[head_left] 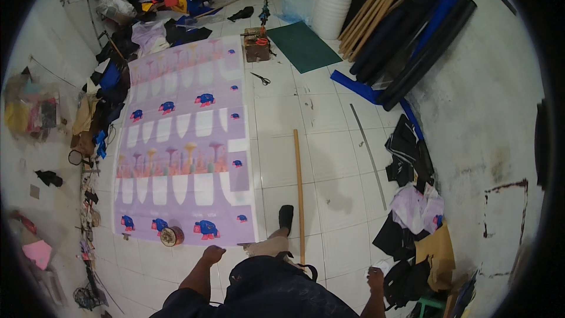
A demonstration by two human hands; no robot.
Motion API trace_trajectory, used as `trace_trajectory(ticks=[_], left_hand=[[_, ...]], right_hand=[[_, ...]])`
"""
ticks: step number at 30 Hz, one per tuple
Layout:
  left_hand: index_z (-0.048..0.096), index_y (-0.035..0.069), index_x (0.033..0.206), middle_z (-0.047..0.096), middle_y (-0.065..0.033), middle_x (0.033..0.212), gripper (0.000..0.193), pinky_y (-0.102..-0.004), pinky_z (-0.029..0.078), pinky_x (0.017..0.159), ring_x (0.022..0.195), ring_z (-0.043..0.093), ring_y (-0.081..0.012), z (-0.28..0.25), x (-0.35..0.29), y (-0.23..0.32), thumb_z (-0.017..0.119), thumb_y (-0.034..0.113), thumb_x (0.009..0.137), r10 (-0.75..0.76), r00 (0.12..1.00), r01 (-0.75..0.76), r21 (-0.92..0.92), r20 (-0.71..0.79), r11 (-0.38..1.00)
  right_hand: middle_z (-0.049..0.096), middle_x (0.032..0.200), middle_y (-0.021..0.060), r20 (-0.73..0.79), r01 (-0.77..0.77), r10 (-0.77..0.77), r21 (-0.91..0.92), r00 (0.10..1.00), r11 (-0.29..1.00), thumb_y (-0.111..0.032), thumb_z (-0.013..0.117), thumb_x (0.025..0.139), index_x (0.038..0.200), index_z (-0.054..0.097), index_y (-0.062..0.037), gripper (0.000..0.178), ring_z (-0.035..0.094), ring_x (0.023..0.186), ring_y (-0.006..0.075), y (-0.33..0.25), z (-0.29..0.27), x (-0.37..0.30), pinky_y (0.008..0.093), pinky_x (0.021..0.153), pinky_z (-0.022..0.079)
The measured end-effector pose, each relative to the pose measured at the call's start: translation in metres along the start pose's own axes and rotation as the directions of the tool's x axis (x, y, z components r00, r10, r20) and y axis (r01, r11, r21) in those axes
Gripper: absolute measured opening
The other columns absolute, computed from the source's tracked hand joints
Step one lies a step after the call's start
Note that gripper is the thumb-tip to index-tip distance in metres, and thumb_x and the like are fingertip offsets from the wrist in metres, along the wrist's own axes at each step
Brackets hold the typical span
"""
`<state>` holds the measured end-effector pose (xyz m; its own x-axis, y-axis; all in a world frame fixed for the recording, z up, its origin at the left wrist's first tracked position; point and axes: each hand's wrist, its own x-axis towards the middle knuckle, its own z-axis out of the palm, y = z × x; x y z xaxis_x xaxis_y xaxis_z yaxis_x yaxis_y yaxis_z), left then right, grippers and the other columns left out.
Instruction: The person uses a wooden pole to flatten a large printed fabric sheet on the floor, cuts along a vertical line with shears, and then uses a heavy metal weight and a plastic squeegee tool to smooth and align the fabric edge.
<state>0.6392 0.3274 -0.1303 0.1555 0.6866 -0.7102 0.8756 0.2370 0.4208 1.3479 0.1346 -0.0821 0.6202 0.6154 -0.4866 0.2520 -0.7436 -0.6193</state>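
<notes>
My left hand (213,254) hangs at the near edge of a long lilac printed sheet (176,132), its fingers curled and nothing visible in them. On that sheet are blue and pink animal figures and white cut-out shapes. Nearest to this hand is a round, tin-like object (172,236) on the sheet's near edge. Off to the right, my right hand (375,278) is held low with bent fingers, close to a heap of black cloth (407,277). Something white shows beside its fingers; whether they touch it is unclear. A wooden pole (298,194) lies between my hands, beside my black-socked foot (286,217).
A thin grey strip (368,156) and black scissors (261,79) lie on the tiles. Farther off are a brown block (257,52) and a green mat (304,46). Dark rolls (400,35) lean at the right wall; cloth scraps (109,82) line the left.
</notes>
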Motion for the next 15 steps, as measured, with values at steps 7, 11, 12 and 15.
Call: trace_trajectory(ticks=[7, 11, 12, 15], left_hand=[[0.068, 0.0, 0.11, 0.068, -0.0196, 0.114, 0.05, -0.0411, 0.05, 0.093, 0.107, 0.064, -0.0346, -0.144, 0.098, 0.145, 0.065, 0.045, 0.088, -0.097, 0.975, 0.049, -0.23, -0.2, 0.972], [0.069, -0.001, 0.106, 0.069, -0.0196, 0.108, 0.044, -0.0409, 0.05, 0.091, 0.102, 0.065, -0.0331, -0.226, 0.177, 0.205, 0.066, 0.039, 0.088, -0.148, 0.92, -0.043, -0.469, -0.362, 0.882], [0.07, -0.001, 0.103, 0.069, -0.0196, 0.106, 0.044, -0.0411, 0.05, 0.09, 0.1, 0.066, -0.0331, -0.246, 0.177, 0.188, 0.067, 0.039, 0.087, -0.199, 0.881, -0.043, -0.491, -0.428, 0.87], [0.07, -0.002, 0.103, 0.069, -0.0205, 0.106, 0.046, -0.0419, 0.05, 0.091, 0.103, 0.065, -0.0342, -0.261, 0.216, 0.193, 0.068, 0.04, 0.084, -0.261, 0.856, 0.026, -0.467, -0.446, 0.884]], right_hand=[[0.064, 0.071, 0.0072, 0.205, -0.341, 0.31, 0.141, 0.928, 0.929, -0.027, 0.068, 0.089, 0.096, 0.065, -0.0028, 0.026, 0.058, 0.055, 0.0144, -0.104, 0.064, 0.057, 0.0305, 0.045, 0.047], [0.07, 0.08, 0.0086, 0.268, -0.317, 0.268, 0.16, 0.925, 0.935, -0.04, 0.065, 0.09, 0.094, 0.073, -0.0112, 0.03, 0.065, 0.07, 0.0243, -0.075, 0.066, 0.105, 0.0422, 0.059, 0.052], [0.069, 0.08, 0.007, 0.322, -0.268, 0.225, 0.094, 0.919, 0.959, -0.043, 0.067, 0.089, 0.099, 0.07, -0.0102, 0.034, 0.063, 0.067, 0.0218, -0.096, 0.077, 0.108, 0.0396, 0.056, 0.051], [0.066, 0.081, 0.0041, 0.363, -0.106, 0.127, -0.077, 0.923, 0.991, -0.049, 0.072, 0.087, 0.107, 0.066, -0.0084, 0.045, 0.059, 0.063, 0.0173, -0.124, 0.072, 0.158, 0.0356, 0.051, 0.048]])
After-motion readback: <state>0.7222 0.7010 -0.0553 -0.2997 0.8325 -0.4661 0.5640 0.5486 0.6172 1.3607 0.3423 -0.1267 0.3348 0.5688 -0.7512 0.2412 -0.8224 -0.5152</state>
